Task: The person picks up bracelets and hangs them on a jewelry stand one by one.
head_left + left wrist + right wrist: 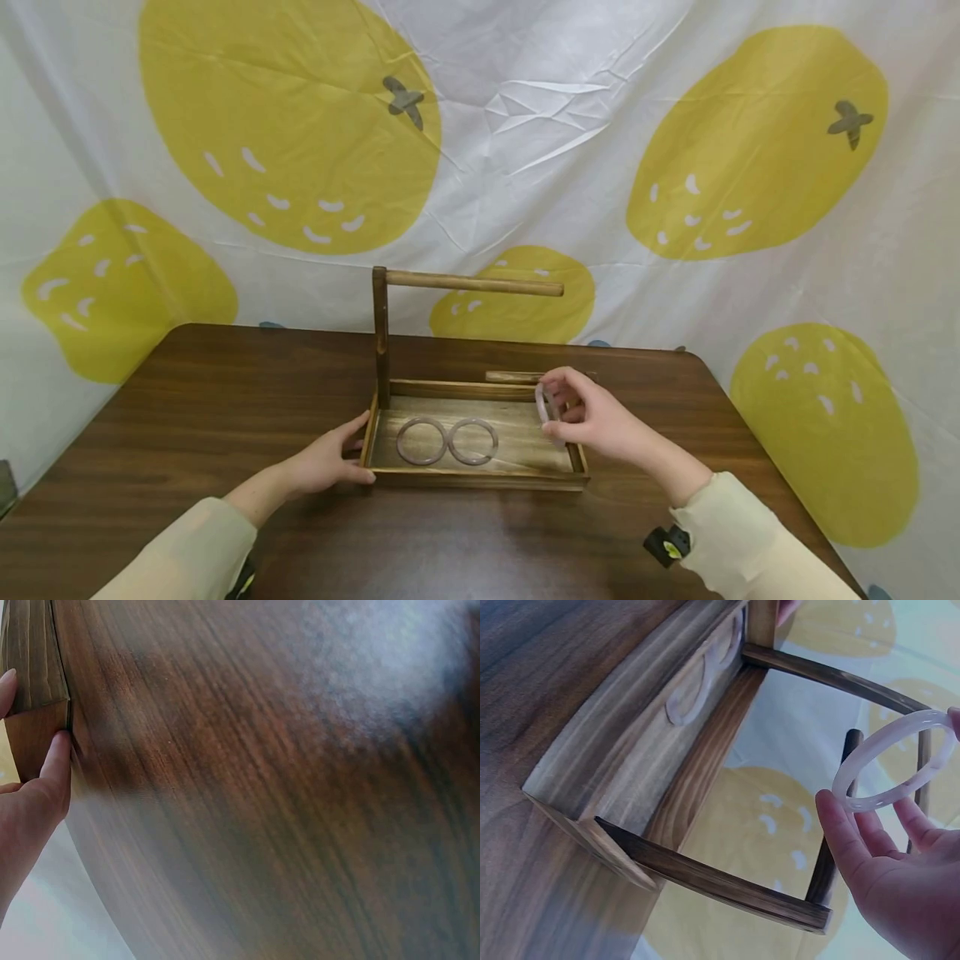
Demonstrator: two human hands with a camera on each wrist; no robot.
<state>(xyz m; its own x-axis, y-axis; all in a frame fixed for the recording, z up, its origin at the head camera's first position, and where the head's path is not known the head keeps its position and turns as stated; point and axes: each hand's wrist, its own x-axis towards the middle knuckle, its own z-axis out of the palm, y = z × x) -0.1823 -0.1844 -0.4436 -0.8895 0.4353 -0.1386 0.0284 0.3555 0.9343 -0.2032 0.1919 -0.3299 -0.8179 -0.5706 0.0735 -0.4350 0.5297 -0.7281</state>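
My right hand pinches a pale, translucent bangle between thumb and fingers, above the right end of a shallow wooden tray. Inside the tray, two similar bangles lie flat side by side: a left bangle and a right bangle. At the tray's left end, my left hand holds the outside, thumb at the front corner and fingers farther back. The left wrist view catches only part of this hand at the tray's corner.
A tall wooden post rises from the tray's back left, carrying a horizontal bar that points right. A lower bar shows behind the tray, partly covered by my right hand. The brown table meets a lemon-print cloth behind.
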